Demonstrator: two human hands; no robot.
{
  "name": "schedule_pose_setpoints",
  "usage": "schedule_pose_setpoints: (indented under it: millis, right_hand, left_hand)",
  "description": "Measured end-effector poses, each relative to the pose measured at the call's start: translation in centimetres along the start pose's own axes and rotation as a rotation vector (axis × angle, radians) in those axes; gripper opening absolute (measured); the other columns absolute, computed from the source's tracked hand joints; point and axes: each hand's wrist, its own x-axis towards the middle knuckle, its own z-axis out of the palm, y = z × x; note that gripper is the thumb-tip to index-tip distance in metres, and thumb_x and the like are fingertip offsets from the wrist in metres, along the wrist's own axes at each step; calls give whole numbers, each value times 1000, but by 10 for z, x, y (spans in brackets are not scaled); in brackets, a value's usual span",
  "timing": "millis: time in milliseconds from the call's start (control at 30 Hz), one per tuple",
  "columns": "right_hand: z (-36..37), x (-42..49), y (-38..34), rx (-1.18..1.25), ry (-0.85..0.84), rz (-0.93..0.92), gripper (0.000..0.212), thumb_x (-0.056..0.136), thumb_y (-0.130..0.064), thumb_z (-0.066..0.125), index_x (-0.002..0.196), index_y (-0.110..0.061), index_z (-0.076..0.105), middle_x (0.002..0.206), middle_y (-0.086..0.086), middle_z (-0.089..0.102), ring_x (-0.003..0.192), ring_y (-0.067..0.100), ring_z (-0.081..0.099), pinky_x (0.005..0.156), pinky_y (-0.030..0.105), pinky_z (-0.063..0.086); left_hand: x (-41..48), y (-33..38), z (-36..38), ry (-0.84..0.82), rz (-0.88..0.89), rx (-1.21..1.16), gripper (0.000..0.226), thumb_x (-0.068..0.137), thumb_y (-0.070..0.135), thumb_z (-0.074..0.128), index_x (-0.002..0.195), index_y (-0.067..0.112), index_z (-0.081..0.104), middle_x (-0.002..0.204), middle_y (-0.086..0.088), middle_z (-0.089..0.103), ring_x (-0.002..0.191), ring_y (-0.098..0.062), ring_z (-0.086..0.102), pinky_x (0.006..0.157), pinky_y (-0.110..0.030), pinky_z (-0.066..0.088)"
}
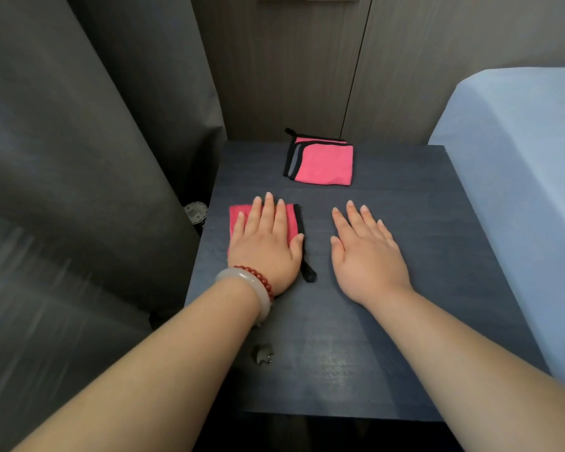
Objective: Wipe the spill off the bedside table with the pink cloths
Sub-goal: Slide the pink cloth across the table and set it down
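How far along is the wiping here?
Underway. The left hand presses one pink cloth flat on the bedside table; the right hand rests bare beside it. A small puddle near the front edge remains, and the second folded cloth lies unused at the back.

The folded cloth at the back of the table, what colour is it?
The folded cloth is bright pink with black edging, seen in the head view.

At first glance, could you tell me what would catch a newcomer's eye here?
Two bright pink cloths with black trim stand out on the dark wooden bedside table: the folded cloth lies near the back, the flat cloth sits under the left hand. The right hand rests bare on the tabletop, and a small shiny puddle glints near the front-left.
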Motion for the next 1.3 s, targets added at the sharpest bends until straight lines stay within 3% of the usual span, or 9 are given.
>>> schedule_pose_setpoints:
  millis: [267, 467, 733, 967, 1300]
  right_hand:
    - [-2, 0, 1, -3, -19, -5, 54, 103, -37, 18, 156, -28, 10, 164, -4, 2, 150, 14, -4, 122, 34, -1]
    - [-2, -1, -2, -10, -9, 3, 55, 103, -37, 19, 156, -27, 10, 164, -4, 3, 150, 14, -3, 121, 34, -1]
    - [-3, 1, 0, -14, -18, -9, 55, 103, -38, 18, 156, -28, 8, 164, -5, 1, 150, 13, -4, 122, 34, -1]
    - [-1, 0, -1, -25, -3, 1, 60, 97, -41, 8, 156, -29, 9, 164, -5, 2, 150, 13, -4, 121, 33, -2]
    - [-3, 9, -7, -43, -58, -11, 56, 103, -38, 17, 156, -23, 4, 164, -2, -3, 150, 17, -6, 122, 35, -3]
  left_hand:
    - [58, -25, -16, -107, -186, 8, 67, 100, 49, 14, 155, 18, -7, 162, -2, -16, 148, -24, -12, 120, -45, 0]
    - [13, -15, -2, -16, -45, -8, 68, 98, 54, 11, 155, 22, -6, 162, 0, -12, 149, -21, -10, 120, -44, -2]
    - [128, -40, -26, -111, -157, -4, 66, 100, 50, 19, 155, 21, -3, 163, 0, -11, 149, -23, -9, 120, -46, 2]
    - [80, -35, -12, -65, -118, -27, 66, 99, 51, 17, 155, 22, -5, 163, 1, -12, 149, -22, -9, 119, -44, 0]
    - [159, -43, -29, -87, -141, -13, 64, 101, 47, 20, 155, 21, 0, 163, 0, -8, 149, -23, -6, 120, -47, 5]
